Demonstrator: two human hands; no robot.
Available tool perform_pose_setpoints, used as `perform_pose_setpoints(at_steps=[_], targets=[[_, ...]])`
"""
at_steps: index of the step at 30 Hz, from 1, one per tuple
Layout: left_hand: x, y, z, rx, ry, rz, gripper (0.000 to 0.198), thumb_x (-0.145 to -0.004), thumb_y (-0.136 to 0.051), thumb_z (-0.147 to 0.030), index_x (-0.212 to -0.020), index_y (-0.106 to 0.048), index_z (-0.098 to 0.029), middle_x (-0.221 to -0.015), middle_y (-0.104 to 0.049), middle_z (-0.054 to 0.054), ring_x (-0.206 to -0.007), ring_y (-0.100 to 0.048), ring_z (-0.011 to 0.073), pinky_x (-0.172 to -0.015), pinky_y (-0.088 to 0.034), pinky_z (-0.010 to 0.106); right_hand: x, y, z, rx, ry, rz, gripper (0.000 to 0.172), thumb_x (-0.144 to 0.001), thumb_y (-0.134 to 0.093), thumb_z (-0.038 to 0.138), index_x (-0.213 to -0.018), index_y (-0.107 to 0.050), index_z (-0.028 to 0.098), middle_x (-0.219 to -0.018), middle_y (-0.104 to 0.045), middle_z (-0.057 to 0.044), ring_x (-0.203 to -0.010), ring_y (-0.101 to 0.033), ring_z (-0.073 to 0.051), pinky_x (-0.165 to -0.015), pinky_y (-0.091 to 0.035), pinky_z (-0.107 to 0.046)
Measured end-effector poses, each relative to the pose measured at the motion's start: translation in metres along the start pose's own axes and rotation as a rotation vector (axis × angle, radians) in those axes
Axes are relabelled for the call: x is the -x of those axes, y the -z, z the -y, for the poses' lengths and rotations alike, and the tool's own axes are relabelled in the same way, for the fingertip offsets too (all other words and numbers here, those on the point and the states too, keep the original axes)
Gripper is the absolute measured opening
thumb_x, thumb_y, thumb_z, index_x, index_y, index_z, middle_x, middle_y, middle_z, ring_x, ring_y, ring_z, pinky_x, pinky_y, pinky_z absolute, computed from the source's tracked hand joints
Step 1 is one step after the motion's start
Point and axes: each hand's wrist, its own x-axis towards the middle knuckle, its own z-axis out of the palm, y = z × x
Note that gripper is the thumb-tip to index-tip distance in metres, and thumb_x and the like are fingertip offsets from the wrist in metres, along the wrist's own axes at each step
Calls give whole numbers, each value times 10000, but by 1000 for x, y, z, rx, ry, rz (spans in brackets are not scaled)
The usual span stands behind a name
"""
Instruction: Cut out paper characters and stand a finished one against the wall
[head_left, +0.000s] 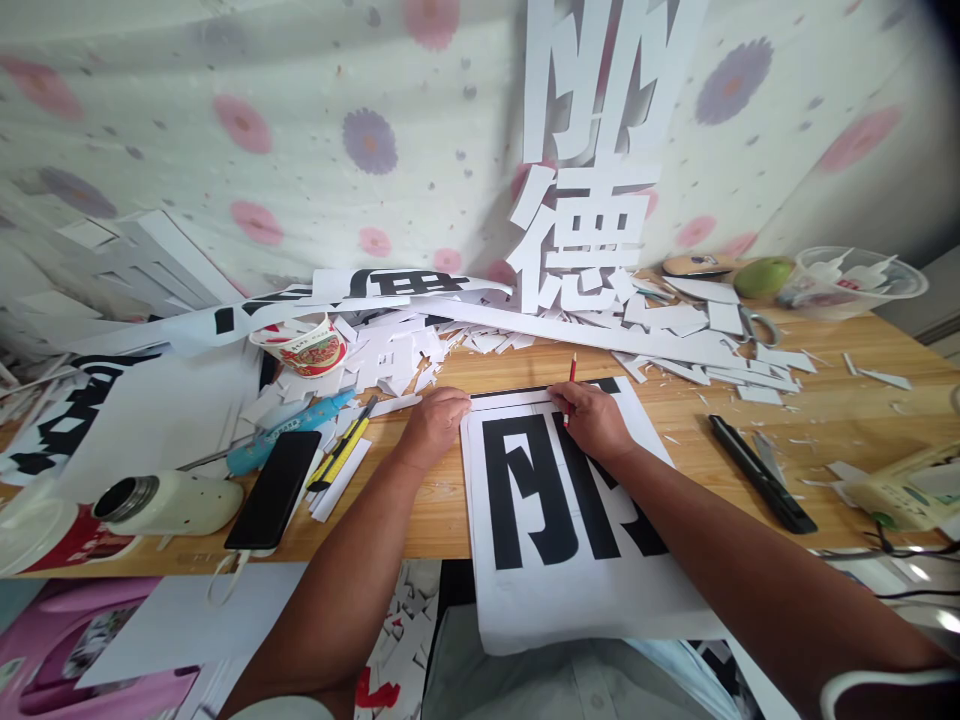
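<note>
A printed sheet (517,610) with a large black character lies at the table's front edge, its lower part hanging over. Across its upper part runs a narrow white strip (510,401). My left hand (433,428) pinches the strip's left end at the sheet's upper left corner. My right hand (594,418) grips a red pencil (573,368), held nearly upright, and rests on the sheet near the strip's other end. The fingers partly hide the pencil's lower end and the character's right half.
White cut-out characters (574,240) lean against the flowered curtain. Scraps (675,315) pile along the back. Left are a yellow cutter (343,445), phone (276,490), open bottle (176,503) and paper bowl (304,348). Right are a black cutter (759,472) and plastic bowl (855,285).
</note>
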Motion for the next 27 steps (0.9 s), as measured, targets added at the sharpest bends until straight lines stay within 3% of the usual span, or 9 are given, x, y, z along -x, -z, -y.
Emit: perform_pose_setpoints(at_steps=[12, 27], targets=[[-1, 2, 0, -27, -22, -5, 246, -1079, -610, -156, -983, -828, -216, -1080, -820, 84, -999, -769, 239, -902, -640, 397, -2, 3, 6, 10, -13, 7, 208, -1065, -612, 195, -1064, -810, 259, -988, -832, -71, -911, -768, -270, -848, -585, -359], [1, -2, 9, -43, -45, -15, 293, -1102, -557, -196, -1032, -840, -224, -1094, -825, 90, -1008, -774, 245, -914, -662, 417, -2, 1, 5, 23, -25, 18, 316, -960, -595, 44, -1074, -797, 258, -883, -813, -35, -845, -739, -241, -811, -562, -331]])
